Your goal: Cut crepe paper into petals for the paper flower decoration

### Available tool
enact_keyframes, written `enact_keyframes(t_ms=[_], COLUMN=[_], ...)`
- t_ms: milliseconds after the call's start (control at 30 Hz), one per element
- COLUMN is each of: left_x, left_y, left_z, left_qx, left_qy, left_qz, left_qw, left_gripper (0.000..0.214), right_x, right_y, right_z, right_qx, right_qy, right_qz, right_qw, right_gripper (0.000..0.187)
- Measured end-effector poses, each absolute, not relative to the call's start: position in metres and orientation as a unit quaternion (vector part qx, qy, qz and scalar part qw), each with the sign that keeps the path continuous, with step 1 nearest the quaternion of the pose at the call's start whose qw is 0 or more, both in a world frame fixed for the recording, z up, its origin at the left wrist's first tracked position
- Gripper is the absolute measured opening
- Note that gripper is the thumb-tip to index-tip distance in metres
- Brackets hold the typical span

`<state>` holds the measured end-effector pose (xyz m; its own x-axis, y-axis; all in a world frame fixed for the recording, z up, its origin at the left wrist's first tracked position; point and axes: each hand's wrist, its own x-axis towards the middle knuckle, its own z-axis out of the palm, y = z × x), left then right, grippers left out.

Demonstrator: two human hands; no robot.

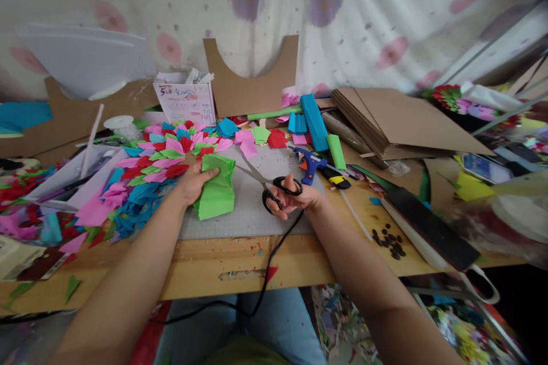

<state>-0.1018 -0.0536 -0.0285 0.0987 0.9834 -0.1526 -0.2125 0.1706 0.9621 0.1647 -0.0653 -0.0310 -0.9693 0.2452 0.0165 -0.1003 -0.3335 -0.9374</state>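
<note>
My left hand (193,182) is closed on a folded stack of green crepe paper (217,194), the thumb pressed on its upper face. In my right hand (291,198) are black-handled scissors (260,180), with fingers through the loops. Their blades are parted and point up and left, the tips close to the paper's right edge. Whether the blades touch the paper, I cannot tell. Under both hands lies a grey mat (252,224). Behind the left hand spreads a heap of pink, red, green and blue paper petals (171,151).
A blue glue gun (310,163) lies just beyond my right hand, its black cord (274,265) crossing the table's front edge. Cardboard sheets (411,120) are stacked at the back right. Dark discs (389,241) lie near a black-topped object (428,225). A white tray (77,182) stands left.
</note>
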Motion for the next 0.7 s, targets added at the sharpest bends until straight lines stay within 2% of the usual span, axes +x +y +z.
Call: enact_keyframes(t_ms=[233,500,700], left_x=[-0.096,-0.087,-0.09], left_y=[-0.058,-0.064,-0.063], left_z=[-0.024,-0.02,-0.019], left_qx=[0.439,0.473,0.468], left_qy=[0.48,0.494,0.498], left_qz=[0.447,0.393,0.415], left_qw=[0.614,0.614,0.6], left_gripper=[0.043,0.036,0.038], right_x=[0.162,0.153,0.146], right_y=[-0.064,-0.065,-0.066], right_z=[-0.031,-0.031,-0.03], right_qx=[-0.064,-0.082,-0.125], right_qy=[-0.566,-0.566,-0.556], right_qz=[0.816,0.815,0.8], right_qw=[0.096,0.093,0.187], right_gripper=[0.076,0.08,0.069])
